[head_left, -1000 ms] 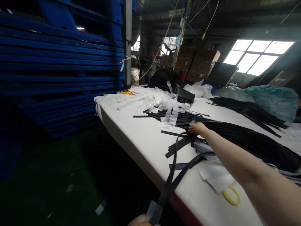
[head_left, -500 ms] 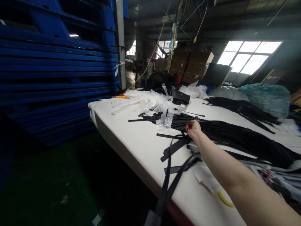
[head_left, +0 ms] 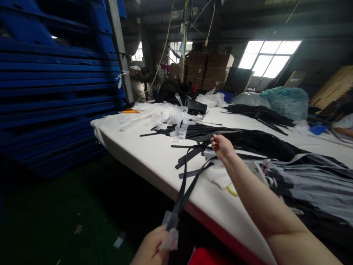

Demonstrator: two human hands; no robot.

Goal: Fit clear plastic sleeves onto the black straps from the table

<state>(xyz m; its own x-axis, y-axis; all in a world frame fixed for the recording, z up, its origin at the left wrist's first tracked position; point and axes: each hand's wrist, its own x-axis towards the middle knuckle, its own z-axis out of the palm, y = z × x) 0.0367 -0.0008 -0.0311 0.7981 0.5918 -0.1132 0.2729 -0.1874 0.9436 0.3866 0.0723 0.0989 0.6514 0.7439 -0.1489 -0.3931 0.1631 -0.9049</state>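
At the bottom, my left hand (head_left: 153,244) is closed around the end of a black strap (head_left: 182,184), where clear plastic (head_left: 171,221) wraps it. The strap runs up over the table edge in two strands towards my right hand (head_left: 224,148). My right hand is raised over the table with its fingers curled, and a strand meets them; the exact grip is partly hidden. Behind it lies a long bundle of black straps (head_left: 256,141). Several short black strips (head_left: 190,156) lie to its left.
The white-covered table (head_left: 132,147) holds a heap of clear plastic strips (head_left: 162,114), a yellow ring (head_left: 232,190) and grey-black straps (head_left: 317,184). Blue pallets (head_left: 60,88) are stacked at left. Another person's arm (head_left: 343,130) shows at far right.
The view has shifted, bringing my left hand into sight at the bottom with the plastic-wrapped strap end. My right hand has drawn back slightly from the strap bundle.
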